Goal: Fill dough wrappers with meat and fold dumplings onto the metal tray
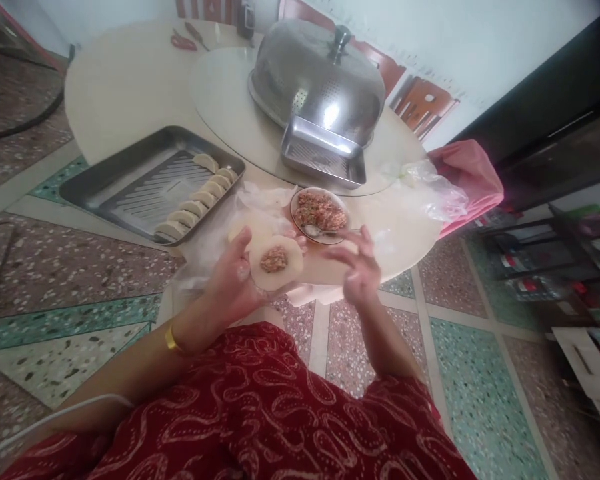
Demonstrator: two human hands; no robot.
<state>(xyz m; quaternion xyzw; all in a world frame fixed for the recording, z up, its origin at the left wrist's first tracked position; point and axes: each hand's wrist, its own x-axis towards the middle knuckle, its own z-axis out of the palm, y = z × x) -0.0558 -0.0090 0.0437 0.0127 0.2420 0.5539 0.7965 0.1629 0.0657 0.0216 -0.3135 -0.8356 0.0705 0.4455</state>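
Observation:
A round dumpling wrapper [294, 257] lies across the palm and fingers of my left hand [233, 283], whose thumb is raised at its edge. In its middle sits a lump of minced filling [274, 260]. My right hand [361, 272] hovers to the right, fingers apart, close to the handle end of a metal spoon [312, 231]. That spoon rests in a bowl [293, 215] of minced filling [320, 208]. Behind my left hand, another pale wrapper [239, 232] shows in part.
A metal tray [125, 200] with a row of folded dumplings [194, 207] stands at left. Beyond the bowl are a smaller metal tray [325, 150] and a large domed lid [305, 67] on a glass turntable [220, 87]. Crumpled clear plastic [435, 190] and a pink bag [473, 177] lie right.

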